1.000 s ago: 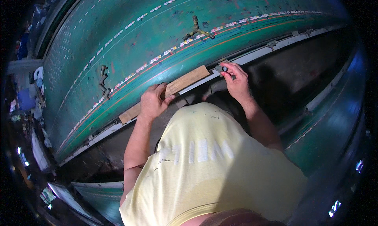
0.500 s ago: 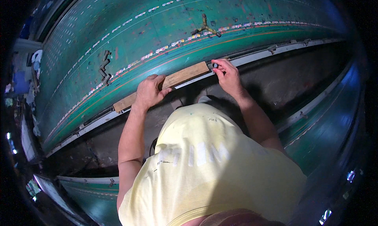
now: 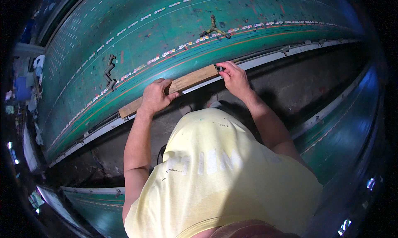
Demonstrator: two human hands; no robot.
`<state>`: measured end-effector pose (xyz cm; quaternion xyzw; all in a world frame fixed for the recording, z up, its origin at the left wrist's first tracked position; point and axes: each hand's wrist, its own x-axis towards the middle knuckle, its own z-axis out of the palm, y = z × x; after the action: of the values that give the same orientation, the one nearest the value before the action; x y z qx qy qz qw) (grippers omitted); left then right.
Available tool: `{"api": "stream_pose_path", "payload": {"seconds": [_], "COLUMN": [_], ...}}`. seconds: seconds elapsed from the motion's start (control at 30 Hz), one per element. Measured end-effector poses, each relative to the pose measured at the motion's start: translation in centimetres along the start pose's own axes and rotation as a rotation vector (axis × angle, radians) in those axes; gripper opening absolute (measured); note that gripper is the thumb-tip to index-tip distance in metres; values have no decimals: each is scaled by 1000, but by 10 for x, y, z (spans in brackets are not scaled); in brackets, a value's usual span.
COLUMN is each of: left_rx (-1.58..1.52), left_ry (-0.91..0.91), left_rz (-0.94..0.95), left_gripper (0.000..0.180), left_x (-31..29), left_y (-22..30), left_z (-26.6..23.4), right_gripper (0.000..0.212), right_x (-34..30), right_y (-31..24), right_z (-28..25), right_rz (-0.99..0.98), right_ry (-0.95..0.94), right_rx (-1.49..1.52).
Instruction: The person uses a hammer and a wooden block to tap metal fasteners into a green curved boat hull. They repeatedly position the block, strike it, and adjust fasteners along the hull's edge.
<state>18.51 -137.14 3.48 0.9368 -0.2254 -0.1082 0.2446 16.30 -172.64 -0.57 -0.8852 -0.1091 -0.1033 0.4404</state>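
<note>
A wooden bar [image 3: 192, 80] lies lengthwise along the near edge of the long green table [image 3: 137, 39]. My left hand [image 3: 156, 95] is closed around its middle, thumb on the near side and fingers over the far side. At the bar's right end, my right hand [image 3: 234, 77] pinches a small dark round piece [image 3: 219, 68] between thumb and fingertips. That piece is close against the end of the wood; its exact kind is too small to make out.
A three-armed metal fitting [image 3: 214, 30] and a dark zigzag metal piece [image 3: 109, 73] lie on the green surface. A pale metal rail [image 3: 290, 52] with small clamps borders the near edge. Behind me is another green table [image 3: 331, 151], across a dark floor [image 3: 286, 82].
My right hand has moved slightly left, bringing the small dark piece up to the wooden bar's end. My left hand keeps its hold on the bar.
</note>
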Motion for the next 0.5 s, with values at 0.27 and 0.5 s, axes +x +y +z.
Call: {"api": "stream_pose_path", "payload": {"seconds": [0.27, 0.5], "left_rx": [38, -108], "left_ry": [-1, 5], "left_rz": [145, 375], "left_gripper": [66, 69], "left_x": [48, 119], "left_y": [43, 88], "left_z": [28, 66], "right_gripper": [35, 38], "right_x": [-1, -17], "right_y": [6, 8], "right_z": [5, 15], "right_rz": [14, 234], "right_ry": [9, 221], "right_rx": [-7, 72]}}
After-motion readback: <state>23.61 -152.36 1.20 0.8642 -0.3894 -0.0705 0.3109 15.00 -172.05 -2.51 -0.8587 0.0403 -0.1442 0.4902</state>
